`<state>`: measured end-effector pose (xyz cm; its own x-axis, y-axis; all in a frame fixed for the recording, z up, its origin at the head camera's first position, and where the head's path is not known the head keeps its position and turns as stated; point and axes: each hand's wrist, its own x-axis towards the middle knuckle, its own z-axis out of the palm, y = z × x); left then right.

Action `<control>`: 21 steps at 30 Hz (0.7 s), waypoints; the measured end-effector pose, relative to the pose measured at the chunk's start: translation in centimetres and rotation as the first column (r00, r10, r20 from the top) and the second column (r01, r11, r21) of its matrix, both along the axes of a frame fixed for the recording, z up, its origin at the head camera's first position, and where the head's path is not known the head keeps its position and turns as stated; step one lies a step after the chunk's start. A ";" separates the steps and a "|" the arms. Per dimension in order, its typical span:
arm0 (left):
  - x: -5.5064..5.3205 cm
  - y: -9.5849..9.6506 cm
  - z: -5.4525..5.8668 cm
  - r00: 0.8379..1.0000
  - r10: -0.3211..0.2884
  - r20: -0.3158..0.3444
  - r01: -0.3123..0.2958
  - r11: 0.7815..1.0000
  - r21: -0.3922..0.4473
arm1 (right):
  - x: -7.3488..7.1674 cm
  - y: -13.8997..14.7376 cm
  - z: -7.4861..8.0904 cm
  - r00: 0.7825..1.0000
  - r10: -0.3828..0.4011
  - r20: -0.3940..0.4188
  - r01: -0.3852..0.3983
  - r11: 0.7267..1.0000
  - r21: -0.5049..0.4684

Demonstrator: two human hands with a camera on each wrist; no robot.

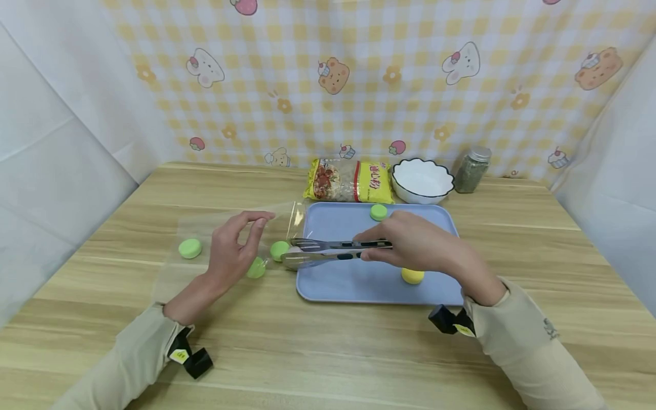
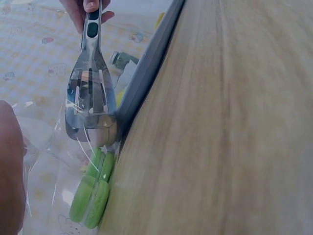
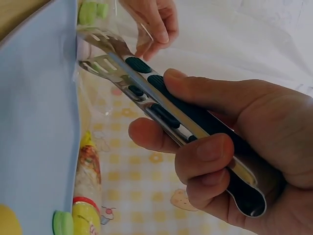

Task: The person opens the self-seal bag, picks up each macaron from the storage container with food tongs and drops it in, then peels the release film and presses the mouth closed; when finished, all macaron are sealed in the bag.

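My right hand (image 1: 420,242) grips a pair of metal tongs (image 1: 330,245) with dark green handle pads. Between the tong heads, at the mouth of a clear plastic bag (image 1: 279,224), sits a pale macaron (image 3: 84,50), partly hidden by the metal. The bag's upper edge is pinched between thumb and forefinger of my left hand (image 1: 228,250). Inside the bag lie a green macaron (image 1: 280,250) near the tong tips, a second green macaron (image 1: 256,267) beside my left hand, and a third green macaron (image 1: 190,248) farther left.
A blue tray (image 1: 353,287) lies under the tongs, bearing a green macaron (image 1: 378,212) and a yellow macaron (image 1: 412,276). Behind it stand a yellow food packet (image 1: 374,182), a white scalloped bowl (image 1: 422,179) and a jar of dried herbs (image 1: 472,169), before a checked curtain.
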<state>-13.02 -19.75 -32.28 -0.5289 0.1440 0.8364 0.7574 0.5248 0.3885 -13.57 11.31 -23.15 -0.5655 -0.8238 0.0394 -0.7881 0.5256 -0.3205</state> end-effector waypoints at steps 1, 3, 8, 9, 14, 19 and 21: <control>0.0 0.0 0.0 1.000 -0.002 -0.001 0.002 1.000 -0.001 | 0.0 0.1 0.1 1.000 0.003 -0.008 -0.003 1.000 -0.002; 0.1 0.0 0.0 1.000 -0.008 -0.008 0.007 1.000 -0.003 | 0.0 0.2 0.2 1.000 0.010 -0.019 -0.010 1.000 -0.013; 0.2 0.1 0.0 0.998 -0.039 -0.039 0.039 0.999 0.000 | -0.3 0.1 0.3 0.999 0.033 -0.011 -0.033 0.998 -0.056; 0.2 0.1 0.0 0.998 -0.046 -0.043 0.047 0.999 0.001 | -0.3 -0.1 0.2 0.999 0.037 -0.003 -0.037 0.997 -0.064; 0.2 0.2 0.1 0.996 -0.078 -0.047 0.079 0.997 0.000 | -0.8 -2.1 -0.2 0.998 0.064 0.019 -0.061 0.993 -0.102; 0.2 0.2 0.1 0.996 -0.080 -0.048 0.079 0.997 -0.012 | -1.4 -4.0 -0.5 0.997 0.076 0.012 -0.074 0.989 -0.125; 0.2 0.1 0.2 0.995 -0.081 -0.049 0.080 0.997 -0.013 | -1.6 -4.5 -0.6 0.996 0.085 -0.002 -0.085 0.987 -0.134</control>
